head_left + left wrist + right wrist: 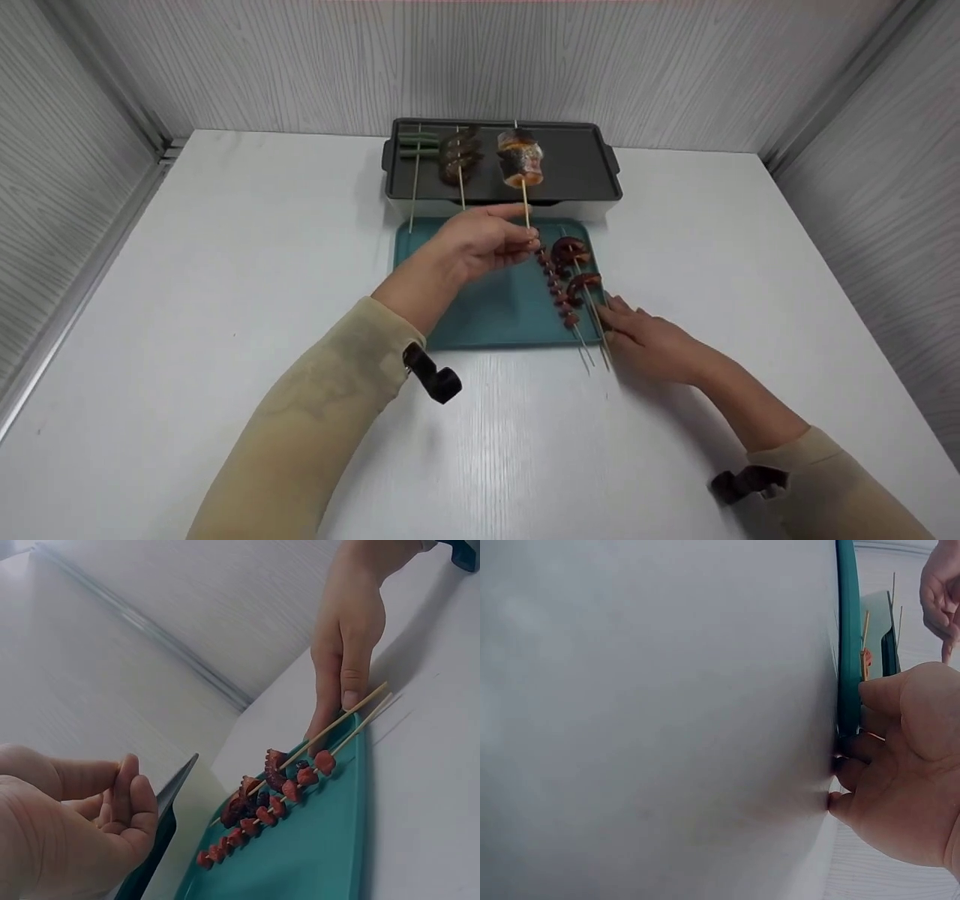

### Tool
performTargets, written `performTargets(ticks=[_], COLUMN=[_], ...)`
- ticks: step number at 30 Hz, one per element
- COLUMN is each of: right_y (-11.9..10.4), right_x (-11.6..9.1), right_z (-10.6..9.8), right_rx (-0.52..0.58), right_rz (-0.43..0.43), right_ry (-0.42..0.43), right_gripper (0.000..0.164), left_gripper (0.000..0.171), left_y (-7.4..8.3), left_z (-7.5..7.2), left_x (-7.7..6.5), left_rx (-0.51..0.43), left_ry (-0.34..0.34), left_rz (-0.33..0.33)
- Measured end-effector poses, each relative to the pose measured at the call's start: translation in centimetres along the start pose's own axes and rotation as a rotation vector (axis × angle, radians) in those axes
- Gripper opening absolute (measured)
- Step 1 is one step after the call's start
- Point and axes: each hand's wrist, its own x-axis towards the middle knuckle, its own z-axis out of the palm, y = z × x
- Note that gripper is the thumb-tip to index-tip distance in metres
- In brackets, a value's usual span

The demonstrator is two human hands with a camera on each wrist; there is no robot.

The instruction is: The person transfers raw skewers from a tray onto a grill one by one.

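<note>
My left hand (pixel 487 244) pinches the stick of a skewer (pixel 520 161) between thumb and fingers. That skewer bears a thick chunk, orange and brown with a dark, silvery side, seen over the black grill plate (pixel 574 169). On the right side of the teal tray (pixel 487 319) lie a skewer of small red pieces (pixel 553 285) and a skewer of curled, dark red octopus-like pieces (pixel 571 250). My right hand (pixel 652 345) grips the tray's right edge near its front corner, with the thumb by the rim and the fingers along the outer side.
A skewer of green pieces (pixel 418 145) and a skewer of dark brown slices (pixel 459 157) rest on the grill plate's left half. The grill stands behind the tray, close to the back wall (pixel 300 67). All stands on a white table (pixel 247 300).
</note>
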Motion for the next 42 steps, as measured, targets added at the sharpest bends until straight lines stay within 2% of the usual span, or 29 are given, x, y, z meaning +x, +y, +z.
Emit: performTargets(ticks=[6,17,35,42], right_y=[0.1,0.7,0.2,0.4], right_x=[0.1,0.2,0.1,0.1], right_z=[0.0,0.5,0.4,0.2], right_rx=[0.007,0.002,0.007,0.009], right_rz=[-0.003,-0.022,-0.019,-0.021], right_ry=[-0.001,0.005,0.013,0.021], right_gripper=[0.057,0.057,0.056,0.056], left_gripper=[0.060,0.059,0.058,0.058], left_y=[0.5,0.4,0.5,0.8], left_z=[0.2,0.1,0.4,0.8], left_x=[1.3,3.6,5.0,5.3], left_rx=[-0.031,-0.073,-0.082,-0.052], left_ry=[0.008,0.074,0.115,0.126], left_rz=[-0.014,-0.017,-0.030,-0.030])
